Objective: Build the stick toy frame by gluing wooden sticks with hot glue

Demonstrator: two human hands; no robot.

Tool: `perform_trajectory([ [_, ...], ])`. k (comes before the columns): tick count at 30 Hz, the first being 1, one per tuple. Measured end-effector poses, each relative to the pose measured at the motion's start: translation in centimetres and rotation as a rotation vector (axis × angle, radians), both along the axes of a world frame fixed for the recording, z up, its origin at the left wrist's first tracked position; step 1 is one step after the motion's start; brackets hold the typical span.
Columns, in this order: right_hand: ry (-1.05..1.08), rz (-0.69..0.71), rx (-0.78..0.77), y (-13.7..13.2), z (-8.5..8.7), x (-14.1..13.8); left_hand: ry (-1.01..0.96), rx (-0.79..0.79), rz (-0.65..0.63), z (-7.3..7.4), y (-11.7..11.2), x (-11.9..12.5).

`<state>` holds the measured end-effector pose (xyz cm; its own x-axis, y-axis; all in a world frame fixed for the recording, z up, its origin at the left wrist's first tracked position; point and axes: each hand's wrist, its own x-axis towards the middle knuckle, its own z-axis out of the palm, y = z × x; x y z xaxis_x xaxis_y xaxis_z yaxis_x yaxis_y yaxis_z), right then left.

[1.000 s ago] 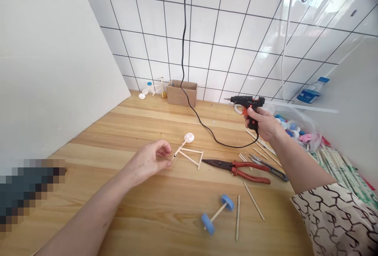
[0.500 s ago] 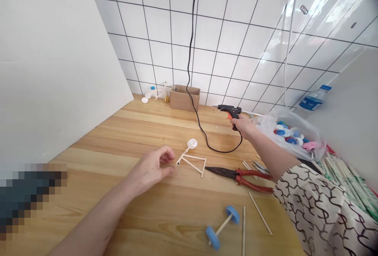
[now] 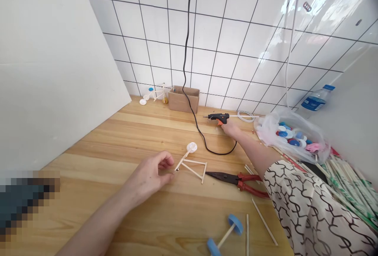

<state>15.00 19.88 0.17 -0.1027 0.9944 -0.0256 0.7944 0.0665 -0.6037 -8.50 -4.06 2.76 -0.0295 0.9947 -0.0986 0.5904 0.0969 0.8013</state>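
My right hand (image 3: 232, 129) is closed around the handle of a black hot glue gun (image 3: 217, 117) with an orange trigger, its nozzle pointing left. A white glue stick (image 3: 242, 116) sticks out of the gun's back. With thumb and fingers, my left hand (image 3: 155, 171) pinches the near end of a small stick frame (image 3: 192, 169). This frame has a triangle of thin wooden sticks and a white bottle-cap wheel (image 3: 191, 147) at its far end. To the right, long-nose pliers (image 3: 236, 179) with red handles lie with their tips beside the frame.
Two blue caps on a stick axle (image 3: 226, 235) lie in front, beside loose sticks (image 3: 247, 234). A cardboard box (image 3: 183, 100) and another stick model (image 3: 156, 94) stand by the tiled wall. A bag of bottle caps (image 3: 292, 134) is at right. The black cord (image 3: 195, 120) crosses the table.
My right hand has brought the glue gun left and a little nearer, away from the wall. My left hand keeps its pinch on the stick frame. The view has shifted slightly.
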Motion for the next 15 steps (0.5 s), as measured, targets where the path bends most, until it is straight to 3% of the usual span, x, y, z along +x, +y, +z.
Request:
perform_trajectory([
  [8,-0.238,-0.075,-0.106,-1.6,2.1,-0.6,0.003,-0.011,0.017,0.3,0.0,0.1],
  [15,-0.367,-0.108,-0.091,-1.7,2.0,-0.3,-0.009,-0.028,0.005,0.0,0.0,0.1],
])
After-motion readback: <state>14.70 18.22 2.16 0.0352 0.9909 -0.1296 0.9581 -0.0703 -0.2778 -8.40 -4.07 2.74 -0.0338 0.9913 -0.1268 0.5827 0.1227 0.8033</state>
